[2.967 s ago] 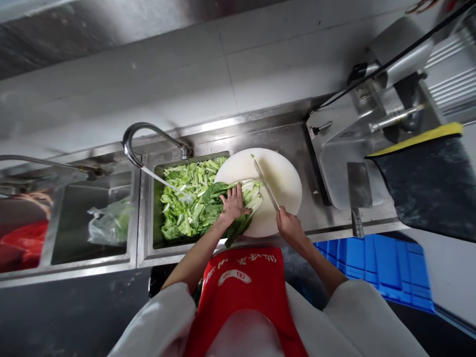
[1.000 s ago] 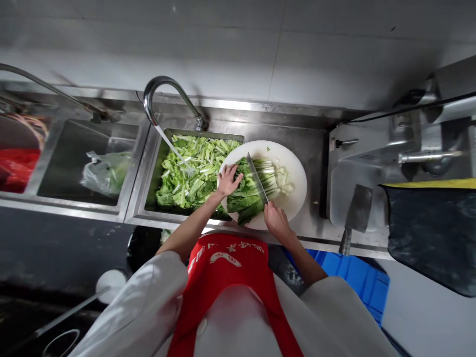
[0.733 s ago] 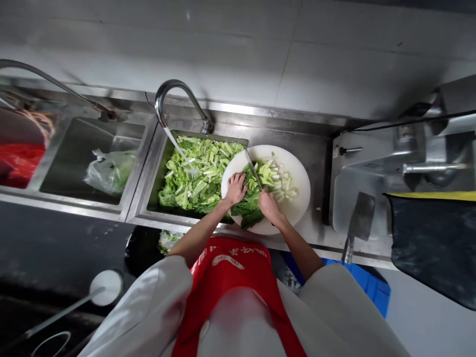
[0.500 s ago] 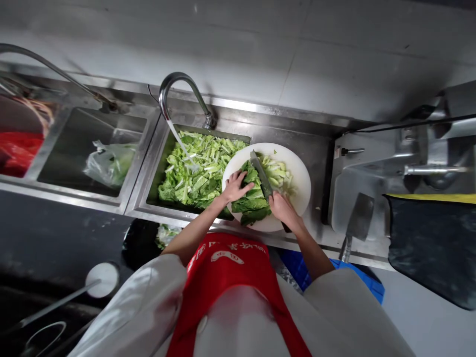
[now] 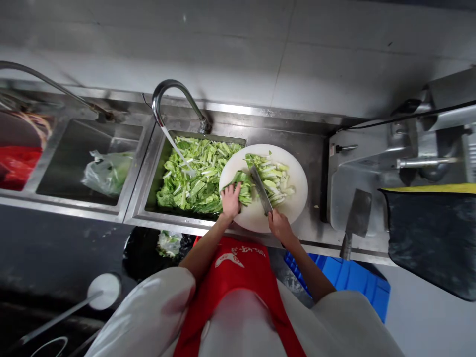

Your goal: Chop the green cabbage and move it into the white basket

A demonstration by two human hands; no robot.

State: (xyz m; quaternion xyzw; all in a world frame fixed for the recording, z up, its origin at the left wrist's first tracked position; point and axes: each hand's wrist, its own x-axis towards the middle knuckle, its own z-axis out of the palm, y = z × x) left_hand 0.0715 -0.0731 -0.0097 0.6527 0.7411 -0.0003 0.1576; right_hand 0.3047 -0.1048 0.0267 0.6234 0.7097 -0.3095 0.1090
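Leaves (image 5: 245,191) toward the board's (image 5: 298,201) left edge now part from stems (image 5: 274,176); cutting advances, our left grip (image 5: 230,202) spread, right grip (image 5: 280,227) clamped on the knife (image 5: 261,189).

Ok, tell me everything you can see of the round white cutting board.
The round white cutting board looks like plastic. It lies flat, its left side over the rectangular steel sink, the rest on the steel counter. Chopped pale stalks and leaves lie across its middle. The bare left hand lies on green leaves at its left; the steel-bladed knife in the bare right hand slants across it, contact unclear.
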